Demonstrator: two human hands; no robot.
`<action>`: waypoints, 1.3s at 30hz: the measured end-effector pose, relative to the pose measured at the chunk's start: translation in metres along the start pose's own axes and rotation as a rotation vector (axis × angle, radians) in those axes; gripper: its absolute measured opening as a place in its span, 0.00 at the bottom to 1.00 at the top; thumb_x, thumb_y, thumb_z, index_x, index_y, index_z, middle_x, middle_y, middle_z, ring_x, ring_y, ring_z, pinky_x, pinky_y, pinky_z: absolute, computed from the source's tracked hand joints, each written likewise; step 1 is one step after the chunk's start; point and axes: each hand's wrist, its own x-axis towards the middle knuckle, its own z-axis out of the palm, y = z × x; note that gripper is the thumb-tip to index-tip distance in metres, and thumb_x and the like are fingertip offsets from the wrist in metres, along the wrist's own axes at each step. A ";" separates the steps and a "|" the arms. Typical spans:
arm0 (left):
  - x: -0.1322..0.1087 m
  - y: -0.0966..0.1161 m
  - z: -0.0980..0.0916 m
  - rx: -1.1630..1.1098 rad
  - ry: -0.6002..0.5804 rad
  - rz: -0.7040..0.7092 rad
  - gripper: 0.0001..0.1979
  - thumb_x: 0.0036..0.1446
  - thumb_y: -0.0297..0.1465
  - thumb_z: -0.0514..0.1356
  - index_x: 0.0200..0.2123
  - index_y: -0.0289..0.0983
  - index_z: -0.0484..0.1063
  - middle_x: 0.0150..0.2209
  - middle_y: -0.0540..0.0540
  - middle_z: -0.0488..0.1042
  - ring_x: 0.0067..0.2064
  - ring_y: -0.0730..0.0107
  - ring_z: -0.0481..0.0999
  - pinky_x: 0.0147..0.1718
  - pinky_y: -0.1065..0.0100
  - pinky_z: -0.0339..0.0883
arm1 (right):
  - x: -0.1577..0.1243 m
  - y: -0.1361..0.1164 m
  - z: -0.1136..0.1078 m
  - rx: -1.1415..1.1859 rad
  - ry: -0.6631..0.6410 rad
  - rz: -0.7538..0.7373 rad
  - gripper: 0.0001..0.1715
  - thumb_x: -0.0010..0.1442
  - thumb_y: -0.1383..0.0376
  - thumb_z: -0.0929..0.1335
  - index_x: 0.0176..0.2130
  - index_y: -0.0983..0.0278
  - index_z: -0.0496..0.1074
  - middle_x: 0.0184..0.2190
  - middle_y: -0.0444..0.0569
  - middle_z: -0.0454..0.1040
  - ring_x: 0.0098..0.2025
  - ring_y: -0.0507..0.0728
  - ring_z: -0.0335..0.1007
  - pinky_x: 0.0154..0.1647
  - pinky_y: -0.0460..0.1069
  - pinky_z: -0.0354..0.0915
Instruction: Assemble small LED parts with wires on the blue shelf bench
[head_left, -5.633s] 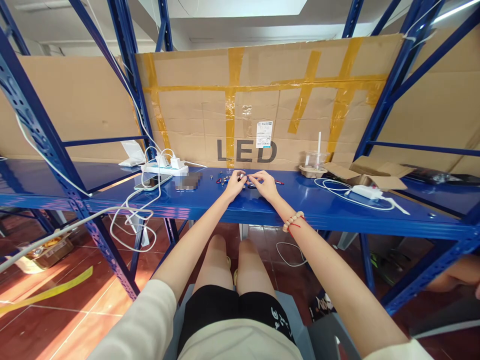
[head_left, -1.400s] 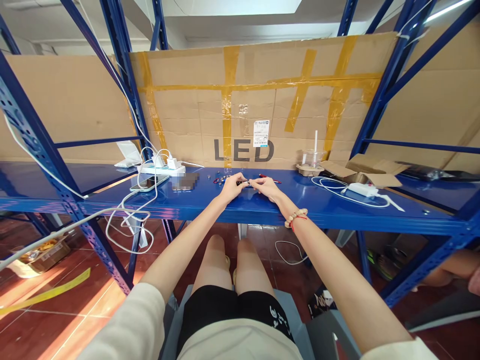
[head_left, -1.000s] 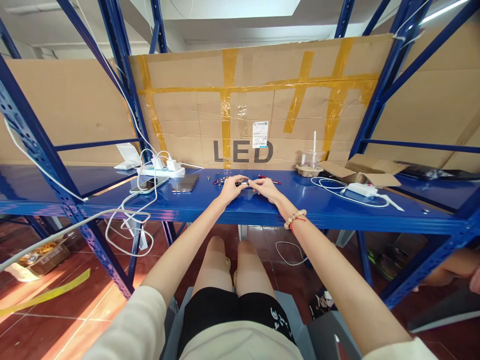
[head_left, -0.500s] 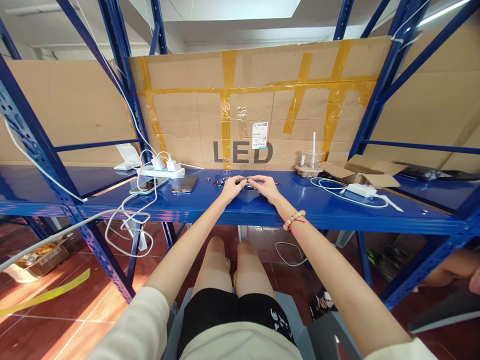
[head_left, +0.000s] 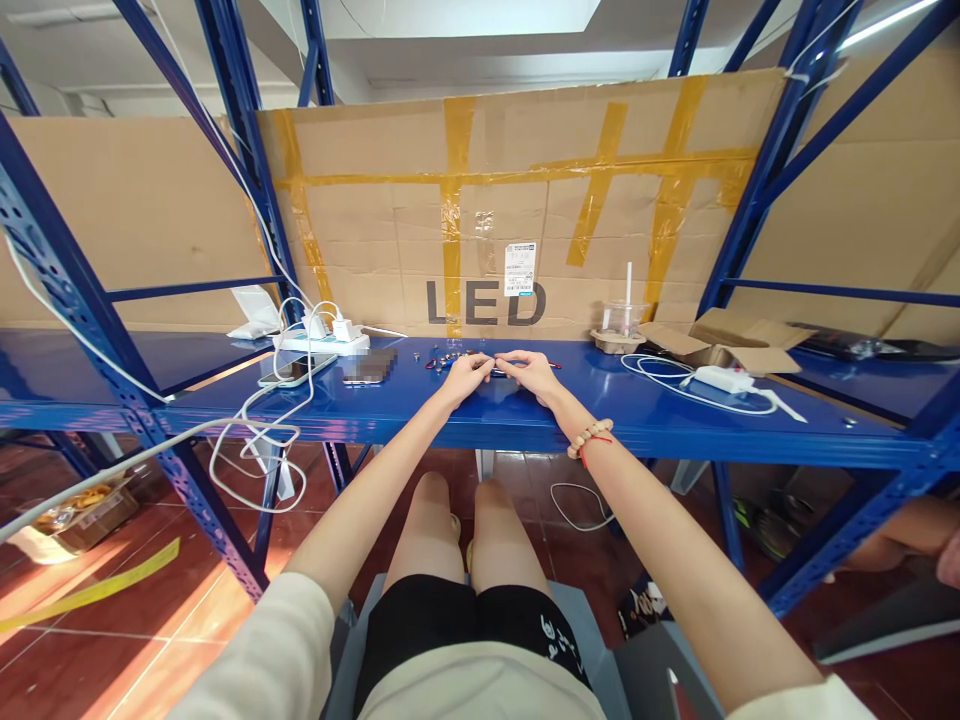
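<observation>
My left hand (head_left: 468,376) and my right hand (head_left: 528,374) meet above the blue shelf top (head_left: 420,415), thumbs and fingers pinched close together. Whatever they pinch is too small and too covered by the fingers to name. Several small shiny pieces (head_left: 442,361) in dark, red and metal colours lie just beyond my left hand. A thin red tool or pen tip (head_left: 555,366) sticks out to the right of my right hand; the rest of it is hidden. Around my right wrist sits a beaded bracelet (head_left: 589,438) with a red cord.
On the left are a white power strip (head_left: 330,345), a phone (head_left: 298,370) and looped white cables (head_left: 255,440). To the right stand a clear cup with a straw (head_left: 621,318), an open cardboard box (head_left: 724,340) and a white adapter (head_left: 724,380). A tall cardboard sheet (head_left: 360,240) closes off the back.
Both hands stay in nearly the same place, with only slight finger movement. The things on the shelf have not moved.
</observation>
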 end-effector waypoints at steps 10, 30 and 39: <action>-0.003 0.004 -0.001 0.032 -0.050 0.119 0.13 0.54 0.34 0.50 0.22 0.34 0.68 0.24 0.48 0.71 0.31 0.72 0.68 0.38 0.69 0.61 | -0.002 -0.004 -0.001 0.118 -0.015 0.104 0.28 0.34 0.54 0.74 0.34 0.67 0.76 0.30 0.49 0.73 0.26 0.48 0.62 0.17 0.41 0.53; -0.007 0.009 -0.002 0.081 -0.033 0.160 0.11 0.51 0.30 0.56 0.37 0.34 0.73 0.32 0.45 0.76 0.33 0.70 0.74 0.40 0.68 0.65 | -0.005 -0.003 -0.008 0.022 -0.053 0.122 0.25 0.34 0.52 0.74 0.29 0.68 0.75 0.22 0.47 0.69 0.23 0.47 0.59 0.15 0.41 0.54; 0.001 -0.001 0.003 -0.004 0.006 0.118 0.09 0.52 0.30 0.54 0.36 0.33 0.71 0.30 0.45 0.75 0.31 0.71 0.73 0.38 0.68 0.66 | -0.006 -0.007 -0.006 0.014 -0.041 0.170 0.25 0.37 0.50 0.73 0.29 0.67 0.75 0.23 0.47 0.70 0.24 0.47 0.59 0.17 0.40 0.54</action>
